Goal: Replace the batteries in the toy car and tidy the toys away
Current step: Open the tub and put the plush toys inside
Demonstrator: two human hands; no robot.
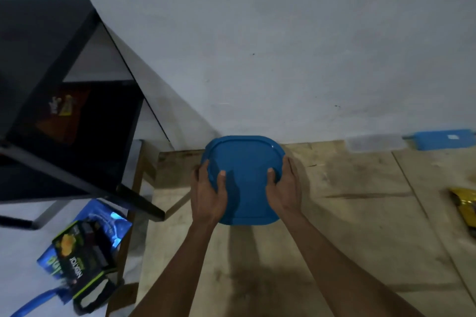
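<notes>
A square blue lidded container (244, 177) with rounded corners is near the back edge of the wooden table (347, 226), close to the wall. My left hand (208, 193) grips its left side, thumb on the lid. My right hand (284, 188) grips its right side the same way. What is inside the container is hidden by the lid. No toy car or batteries show.
A black shelf unit (59, 100) stands to the left, beyond the table's left edge. Toy packaging boxes (85, 255) lie on the floor below it. A clear box with a blue lid (438, 139) sits at the back right, and a gold packet (463, 203) at the right edge.
</notes>
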